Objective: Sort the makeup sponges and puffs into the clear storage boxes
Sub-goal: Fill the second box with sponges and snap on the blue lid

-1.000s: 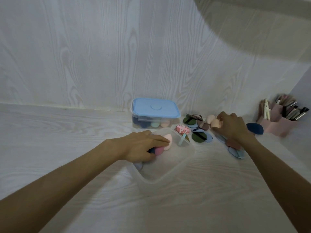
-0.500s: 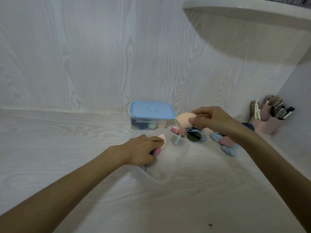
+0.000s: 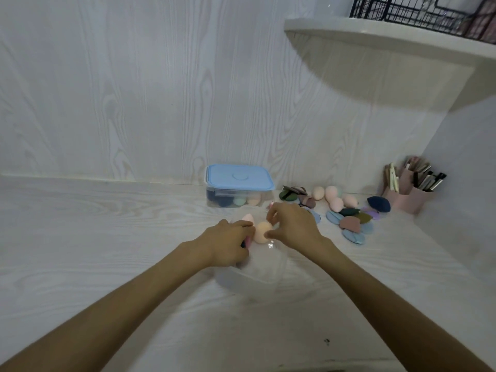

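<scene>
Now right hand [image 3: 292,226] holds peach sponge [image 3: 261,232] inside open box [image 3: 252,277]; left hand [image 3: 228,244] still grips pink sponge [image 3: 59,218].
</scene>
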A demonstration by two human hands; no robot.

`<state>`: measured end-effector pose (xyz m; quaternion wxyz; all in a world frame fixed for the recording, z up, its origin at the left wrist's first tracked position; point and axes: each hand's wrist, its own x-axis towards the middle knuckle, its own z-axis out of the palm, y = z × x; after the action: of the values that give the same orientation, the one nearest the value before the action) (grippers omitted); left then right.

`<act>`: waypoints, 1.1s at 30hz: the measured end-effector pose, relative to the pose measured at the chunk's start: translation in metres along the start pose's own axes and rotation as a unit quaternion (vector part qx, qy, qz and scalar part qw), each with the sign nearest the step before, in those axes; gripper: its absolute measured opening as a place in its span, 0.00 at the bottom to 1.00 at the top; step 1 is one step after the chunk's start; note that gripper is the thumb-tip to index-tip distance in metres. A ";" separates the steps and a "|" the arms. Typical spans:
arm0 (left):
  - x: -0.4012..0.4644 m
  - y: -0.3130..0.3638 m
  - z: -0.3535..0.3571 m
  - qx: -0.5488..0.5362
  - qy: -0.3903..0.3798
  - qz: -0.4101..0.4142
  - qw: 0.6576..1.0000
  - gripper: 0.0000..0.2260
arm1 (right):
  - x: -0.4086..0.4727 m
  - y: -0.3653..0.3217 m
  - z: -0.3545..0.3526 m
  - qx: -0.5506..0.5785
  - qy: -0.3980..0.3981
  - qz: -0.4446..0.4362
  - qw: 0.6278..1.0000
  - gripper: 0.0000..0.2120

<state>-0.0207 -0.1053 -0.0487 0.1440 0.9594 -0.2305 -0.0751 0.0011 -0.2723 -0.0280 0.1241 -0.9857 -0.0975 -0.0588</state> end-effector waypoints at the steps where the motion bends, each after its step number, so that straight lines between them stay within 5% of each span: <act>1: 0.002 -0.001 0.000 0.005 -0.001 0.003 1.000 0.13 | 0.001 -0.001 0.000 -0.007 -0.008 0.006 1.000 0.17; 11: 0.007 -0.011 0.000 0.040 0.011 0.018 0.999 0.37 | -0.002 -0.004 0.014 0.019 0.062 0.027 0.998 0.18; 15: 0.007 -0.012 0.001 0.135 0.071 0.039 0.988 0.35 | -0.002 -0.004 0.016 0.042 0.066 0.045 0.996 0.17; 21: 0.008 -0.009 -0.001 0.115 0.092 0.088 0.985 0.23 | -0.001 -0.002 0.015 0.046 0.060 0.040 0.996 0.13; 33: 0.005 -0.003 -0.006 0.125 0.030 0.078 0.989 0.30 | -0.006 0.004 0.016 0.057 0.040 0.020 0.997 0.12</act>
<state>-0.0136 -0.1040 -0.0448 0.0350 0.9507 -0.3079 -0.0050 -0.0025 -0.2732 -0.0453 0.1848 -0.9757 -0.0760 -0.0901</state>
